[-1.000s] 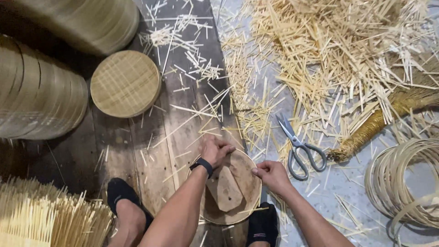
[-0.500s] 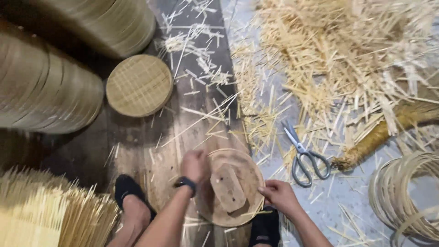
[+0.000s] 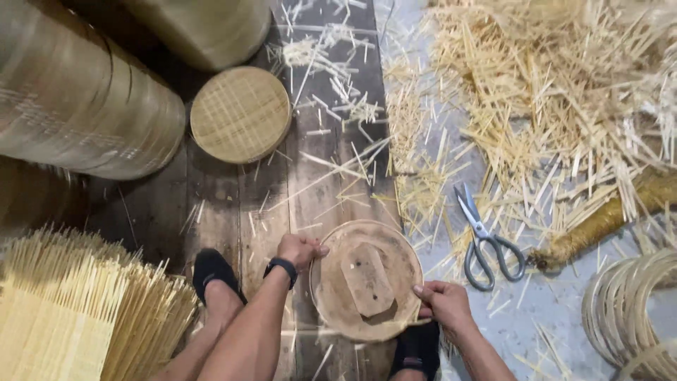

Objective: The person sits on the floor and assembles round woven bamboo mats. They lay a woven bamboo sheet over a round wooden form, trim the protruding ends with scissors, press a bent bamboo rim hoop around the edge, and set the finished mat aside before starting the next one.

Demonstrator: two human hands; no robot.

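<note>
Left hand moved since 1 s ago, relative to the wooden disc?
Yes. The left hand slid off the top of the round wooden disc to its upper-left rim; the scissors hold their place beside the disc.

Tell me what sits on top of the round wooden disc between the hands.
A smaller, roughly rectangular wooden block lies on the round wooden disc, near its middle. What lies beneath the disc is covered; only dark floor planks show around it.

Count: 1 round wooden disc (image 3: 367,281) lower centre, 1 woven round lid (image 3: 240,114) upper left, 1 scissors (image 3: 485,240) right, 2 hands, 1 wristwatch (image 3: 282,269).
</note>
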